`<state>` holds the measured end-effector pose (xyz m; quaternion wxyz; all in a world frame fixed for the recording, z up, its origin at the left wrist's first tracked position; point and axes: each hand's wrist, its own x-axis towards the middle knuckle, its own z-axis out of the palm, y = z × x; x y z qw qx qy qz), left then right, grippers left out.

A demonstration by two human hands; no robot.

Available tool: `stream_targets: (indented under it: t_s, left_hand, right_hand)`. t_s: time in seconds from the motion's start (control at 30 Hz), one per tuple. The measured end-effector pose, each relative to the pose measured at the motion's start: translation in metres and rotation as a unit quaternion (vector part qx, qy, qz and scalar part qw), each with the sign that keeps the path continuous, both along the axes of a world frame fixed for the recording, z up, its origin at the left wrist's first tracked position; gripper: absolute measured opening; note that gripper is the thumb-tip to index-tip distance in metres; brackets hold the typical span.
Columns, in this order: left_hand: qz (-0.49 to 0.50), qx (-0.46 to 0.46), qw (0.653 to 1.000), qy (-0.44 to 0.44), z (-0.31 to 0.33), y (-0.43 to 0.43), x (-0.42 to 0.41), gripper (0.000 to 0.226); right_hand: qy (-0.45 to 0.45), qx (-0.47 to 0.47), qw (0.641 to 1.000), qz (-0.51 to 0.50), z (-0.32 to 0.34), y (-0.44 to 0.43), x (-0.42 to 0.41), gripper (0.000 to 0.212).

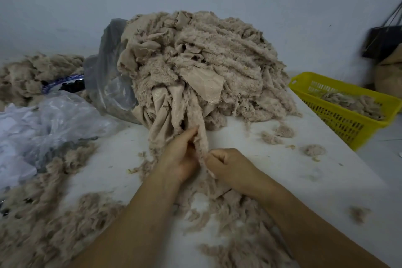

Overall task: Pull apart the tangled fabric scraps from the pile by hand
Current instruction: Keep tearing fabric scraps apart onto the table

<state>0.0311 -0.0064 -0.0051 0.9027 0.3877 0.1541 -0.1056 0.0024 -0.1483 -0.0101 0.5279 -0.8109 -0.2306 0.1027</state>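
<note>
The head camera is my only view. It looks down on a white bench. A big pile of fuzzy tan fabric scraps sits at the far side, in the middle. It spills out of a grey plastic bag. One long strip hangs from the front of the pile toward me.

The left hand has its fingers curled round this strip. The right hand is just beside it. Its fingers are curled in too, and it seems to pinch the edge of the strip a little lower down. The two hands almost touch.

The scraps look light, soft and floppy. I do not think they will break, but they shed. Bits of fluff lie on the bench under the arms. The fuzzy side looks clingy, so I think a strip will snag on the others and not slide out. I would hold close to where two pieces cross, one hand on each piece, and pull them sideways slowly. A hard tug on a far end could drag the whole pile along.

On the right, a yellow basket holds a few scraps. On the left lies crumpled clear plastic.
</note>
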Motion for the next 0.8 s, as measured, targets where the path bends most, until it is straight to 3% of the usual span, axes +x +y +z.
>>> stream_targets:
  t_s: [0.2,0.3,0.37,0.43,0.47,0.5,0.6,0.67,0.8]
  left_hand:
    - [0.046,-0.018,0.999,-0.004,-0.001,0.008,0.006,0.019]
    - [0.048,0.027,0.993,-0.101,0.009,0.002,-0.003,0.020]
    - [-0.040,0.179,0.967,-0.175,0.004,-0.013,-0.017,0.018]
    - [-0.140,0.370,0.885,-0.246,-0.002,-0.030,-0.031,0.022]
    - [-0.143,0.425,0.856,-0.258,-0.005,-0.036,-0.032,0.028]
    - [-0.124,0.444,0.851,-0.251,-0.004,-0.038,-0.033,0.031]
    - [-0.046,0.448,0.864,-0.225,-0.001,-0.031,-0.028,0.022]
    - [-0.028,0.424,0.882,-0.207,-0.004,-0.030,-0.029,0.029]
    - [0.015,0.272,0.950,-0.154,-0.002,-0.030,-0.031,0.030]
  right_hand:
    - [0.019,-0.050,0.996,0.075,-0.002,0.000,-0.001,0.050]
    - [0.034,0.024,0.998,-0.035,-0.001,-0.004,0.002,0.050]
    - [0.071,0.129,0.978,-0.147,0.002,-0.007,0.009,0.045]
    - [0.139,0.224,0.943,-0.204,0.006,-0.013,0.015,0.042]
    - [0.160,0.248,0.933,-0.208,0.006,-0.016,0.017,0.042]
    - [0.158,0.247,0.936,-0.196,0.006,-0.018,0.018,0.038]
    - [0.116,0.217,0.951,-0.186,-0.001,-0.020,0.019,0.025]
    - [0.119,0.229,0.938,-0.231,0.001,-0.019,0.019,0.029]
    - [0.113,0.265,0.921,-0.262,0.007,-0.021,0.017,0.038]
